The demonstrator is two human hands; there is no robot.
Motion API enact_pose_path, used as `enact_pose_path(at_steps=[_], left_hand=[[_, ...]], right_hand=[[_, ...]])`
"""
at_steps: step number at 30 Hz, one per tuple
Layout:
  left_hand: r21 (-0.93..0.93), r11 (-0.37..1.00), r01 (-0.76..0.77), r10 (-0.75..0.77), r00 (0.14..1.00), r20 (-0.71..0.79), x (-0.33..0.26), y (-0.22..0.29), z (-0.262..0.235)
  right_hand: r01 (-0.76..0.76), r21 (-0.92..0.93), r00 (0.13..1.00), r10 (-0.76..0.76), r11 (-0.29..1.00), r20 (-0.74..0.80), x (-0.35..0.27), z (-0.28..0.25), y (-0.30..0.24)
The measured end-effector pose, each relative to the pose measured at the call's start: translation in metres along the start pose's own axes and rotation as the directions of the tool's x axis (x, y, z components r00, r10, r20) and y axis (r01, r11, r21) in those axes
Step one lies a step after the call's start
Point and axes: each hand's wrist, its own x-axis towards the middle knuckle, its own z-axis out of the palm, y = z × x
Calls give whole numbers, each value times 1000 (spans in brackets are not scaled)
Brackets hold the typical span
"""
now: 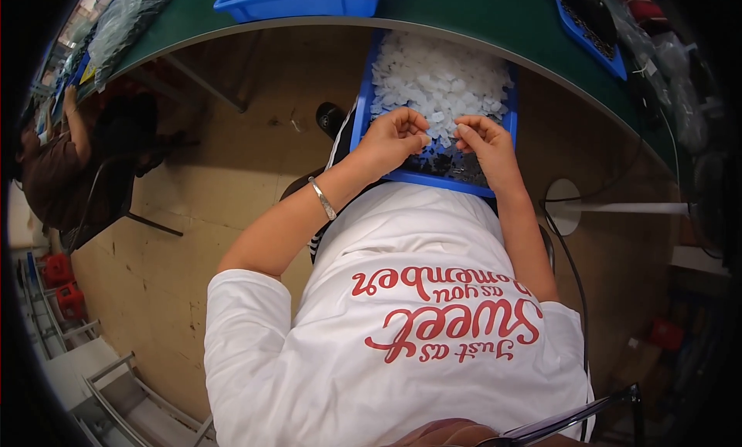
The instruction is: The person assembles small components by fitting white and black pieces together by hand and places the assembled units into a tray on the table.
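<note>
A blue tray (361, 110) rests on the person's lap, its far end tucked under the edge of the green table (479, 14). It is heaped with small white pieces (440, 80) at the far end, while a patch of small dark pieces (452, 167) lies at the near end. Both hands work over the near middle of the tray, close together but not touching. The left hand (393, 138) is curled, fingertips pinched on what seems to be one white piece at the edge of the heap; the piece itself is too small to make out clearly. The right hand (483, 141) is likewise curled with fingertips drawn together just above the white pieces, and I cannot tell whether it grips anything. A metal bracelet (323, 199) sits on the left wrist. The white pieces look like light, stiff plastic, probably smooth and apt to slip or scatter, so each is best taken singly between thumb and forefinger at its edges, with little force. On the table far left sits another blue tray (301, 0), and a third (591, 37) stands far right holding dark parts. Another person (73, 161) sits at the far left of the scene, one arm raised to the table.
</note>
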Motion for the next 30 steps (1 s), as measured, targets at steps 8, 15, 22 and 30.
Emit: enact_pose_path(at_steps=[8,15,22,30], left_hand=[[-27,998,52,-52,998,25,0,2,-9],[-81,990,114,-108,992,72,-2,7,-9],[-36,998,43,-43,999,-6,-1,9,-13],[-131,991,35,-38,999,-21,-4,11,-14]], right_hand=[[140,-576,988,-155,805,23,-8,-4,4],[227,-741,974,-142,632,177,-18,7,7],[247,-798,969,-130,549,210,-20,11,8],[176,-792,979,-185,585,82,-16,-3,-2]])
